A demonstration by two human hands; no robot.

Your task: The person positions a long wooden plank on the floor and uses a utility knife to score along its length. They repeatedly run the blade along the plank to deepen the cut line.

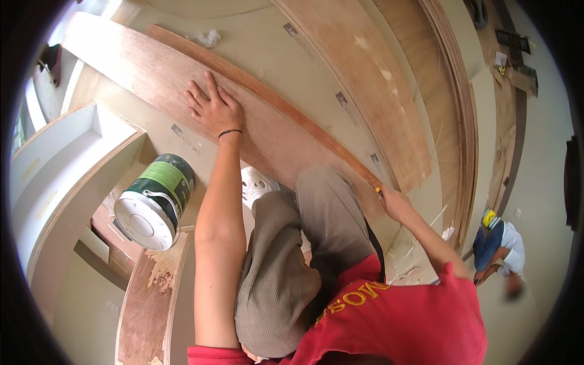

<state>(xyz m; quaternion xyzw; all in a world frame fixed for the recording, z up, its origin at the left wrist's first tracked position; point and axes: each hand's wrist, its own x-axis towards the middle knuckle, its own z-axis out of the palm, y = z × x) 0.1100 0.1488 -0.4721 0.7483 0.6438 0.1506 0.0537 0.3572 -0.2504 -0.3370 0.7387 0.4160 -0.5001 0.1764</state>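
Note:
A long wooden board [152, 79] runs from the upper left down past my knees. My left hand [214, 108] lies flat on its face, fingers spread, with a dark band at the wrist. Along the board's far edge shows a narrower reddish wooden strip [277, 97]. At the lower right end of the board, my right hand [395, 204] is closed around a small tool with a yellow-orange and dark tip [379, 191]. Most of that tool is hidden in the fist, so its exact kind cannot be told. My knee covers part of the board.
A green bucket with a white lid [143, 213] lies left of my left forearm, beside an open white-lined cabinet box [79, 164]. More wooden panels [365, 79] lie on the far side. Another person [499, 249] is at the right. Crumpled plastic [208, 39] lies beyond the board.

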